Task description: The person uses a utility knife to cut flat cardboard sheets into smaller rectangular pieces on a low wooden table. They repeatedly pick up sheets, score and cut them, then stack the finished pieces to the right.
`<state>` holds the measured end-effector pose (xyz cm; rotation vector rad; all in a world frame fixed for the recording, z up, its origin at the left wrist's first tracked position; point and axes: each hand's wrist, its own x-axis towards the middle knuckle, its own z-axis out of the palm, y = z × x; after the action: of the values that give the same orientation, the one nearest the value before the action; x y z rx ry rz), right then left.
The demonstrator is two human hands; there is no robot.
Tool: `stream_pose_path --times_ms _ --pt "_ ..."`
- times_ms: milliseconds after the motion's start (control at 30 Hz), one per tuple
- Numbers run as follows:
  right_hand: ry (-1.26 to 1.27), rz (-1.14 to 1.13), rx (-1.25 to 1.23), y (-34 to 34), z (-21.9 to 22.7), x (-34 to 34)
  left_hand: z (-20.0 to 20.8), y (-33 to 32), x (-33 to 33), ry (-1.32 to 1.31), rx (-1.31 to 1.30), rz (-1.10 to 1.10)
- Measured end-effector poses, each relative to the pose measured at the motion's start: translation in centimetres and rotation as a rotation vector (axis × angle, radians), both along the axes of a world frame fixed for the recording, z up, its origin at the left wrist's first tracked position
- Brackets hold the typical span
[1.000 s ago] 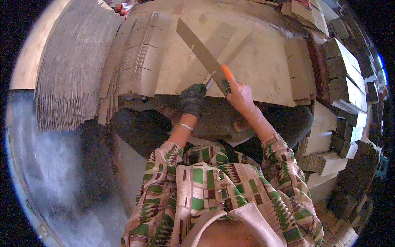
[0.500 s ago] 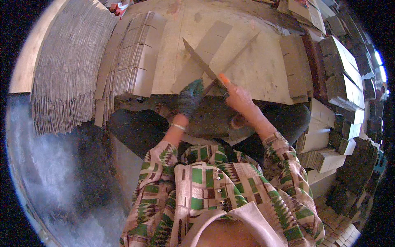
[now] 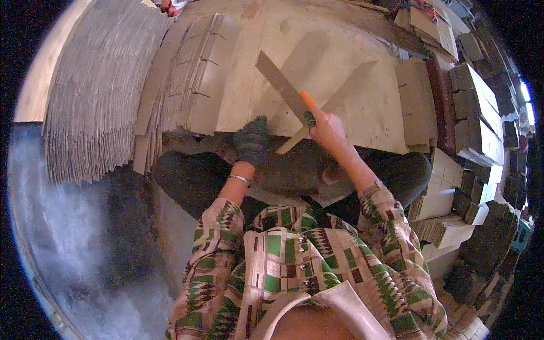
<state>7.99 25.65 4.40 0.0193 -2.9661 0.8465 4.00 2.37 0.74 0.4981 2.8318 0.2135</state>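
Note:
Two narrow brown cardboard strips cross each other above the board. One strip (image 3: 280, 83) slants up to the left; the other strip (image 3: 351, 83) slants up to the right, its lower end jutting past the board's near edge. My right hand (image 3: 330, 131) is closed on them near the crossing, with an orange cover on the index finger and a dark green one on another digit. My left hand (image 3: 251, 141), in a dark glove, is left of the strips and apart from them. Its fingers are curled, and whatever may be inside is hidden.
A pale wooden board (image 3: 238, 107) lies before my crossed legs. On the left stand slotted cardboard strips (image 3: 184, 79) and a tall cardboard stack (image 3: 93, 96). More cardboard strips (image 3: 415, 102) lie at the board's right edge, with bundled cardboard (image 3: 476, 113) beyond.
My left hand has moved left and slightly nearer me, away from the strips. The held strips have turned, showing broader faces, and one lower end now juts out past the board.

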Motion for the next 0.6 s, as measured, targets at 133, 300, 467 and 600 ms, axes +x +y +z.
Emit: stream_pose_path --times_ms 133,300,467,600 --pt "0.092 -0.025 0.035 -0.7 0.6 1.4 -4.2 -1.8 0.1 0.233 0.381 -0.017" --pt "0.105 0.001 0.025 -0.6 1.1 2.2 -5.5 -2.8 -0.4 0.28 0.47 -0.072" --pt "0.056 0.043 0.113 -0.7 -0.2 2.7 -4.3 -2.3 -0.4 0.076 0.61 0.037" --pt "-0.019 0.083 0.2 -1.2 -2.3 2.0 -2.2 -1.3 -0.3 -0.022 0.533 0.113"
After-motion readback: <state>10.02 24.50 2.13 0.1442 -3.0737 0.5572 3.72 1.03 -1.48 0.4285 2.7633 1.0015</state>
